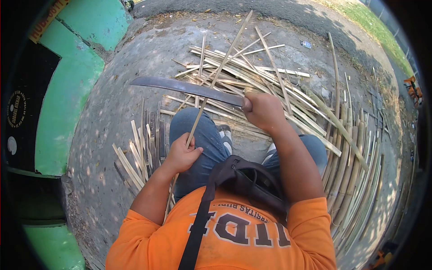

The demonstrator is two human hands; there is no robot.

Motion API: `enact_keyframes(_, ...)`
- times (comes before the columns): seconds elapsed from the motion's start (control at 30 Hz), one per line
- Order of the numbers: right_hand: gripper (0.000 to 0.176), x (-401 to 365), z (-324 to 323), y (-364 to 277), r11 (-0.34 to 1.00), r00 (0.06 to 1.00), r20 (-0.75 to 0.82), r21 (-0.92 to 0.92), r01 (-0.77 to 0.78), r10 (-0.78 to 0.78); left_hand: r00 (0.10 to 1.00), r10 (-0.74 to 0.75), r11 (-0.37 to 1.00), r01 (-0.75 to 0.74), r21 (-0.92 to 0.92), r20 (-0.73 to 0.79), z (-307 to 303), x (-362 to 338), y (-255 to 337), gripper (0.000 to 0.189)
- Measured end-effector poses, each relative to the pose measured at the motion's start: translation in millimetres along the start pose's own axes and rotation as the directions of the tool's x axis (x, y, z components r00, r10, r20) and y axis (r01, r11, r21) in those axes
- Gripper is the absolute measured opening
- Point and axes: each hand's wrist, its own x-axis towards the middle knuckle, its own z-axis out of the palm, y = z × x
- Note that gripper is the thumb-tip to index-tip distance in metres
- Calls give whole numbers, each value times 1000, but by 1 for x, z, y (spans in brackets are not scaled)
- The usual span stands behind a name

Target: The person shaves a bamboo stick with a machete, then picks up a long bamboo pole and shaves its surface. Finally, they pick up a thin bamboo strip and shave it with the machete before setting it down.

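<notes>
My right hand [264, 111] is closed around the handle of a machete [180, 86], its long dark blade pointing left. A long, thin bamboo strip [222, 63] slants from beside my left side up to the top of the view, and my left hand [182, 154] grips it above my left knee. The blade crosses the strip at a point above my left hand. Beyond my knees lies a loose heap of split bamboo strips [252, 76], pale and criss-crossed.
Whole bamboo poles [348, 148] and long strips lie along my right. Shorter strips [140, 150] are bundled by my left knee. A black bag [249, 177] rests on my lap. A green wall [67, 103] stands at the left, and a road [270, 11] runs behind.
</notes>
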Motion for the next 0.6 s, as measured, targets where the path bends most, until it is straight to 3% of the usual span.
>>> enact_keyframes(0.07,10,-3,-6,-13,996,996,39,27,82,-83,1000,19,999,-19,-34,7,0,0,-2,32)
enact_keyframes(0.17,8,0,-10,-11,995,994,66,-50,92,-88,1000,19,998,-18,-66,9,-1,-3,-2,36)
enact_keyframes(0.27,14,6,-10,8,999,998,-64,-45,8,-11,999,34,991,-30,-128,29,-4,-4,-2,38)
enact_keyframes(0.37,20,10,-17,24,989,966,-222,81,-120,135,998,31,992,-24,-121,54,-8,-3,-7,37)
enact_keyframes(0.47,26,7,-34,24,917,929,-225,339,-210,295,996,51,982,-38,-183,71,-9,-3,-9,35)
enact_keyframes(0.6,30,3,-36,39,805,887,-258,564,-184,384,996,37,978,-20,-209,81,-8,-7,0,30)
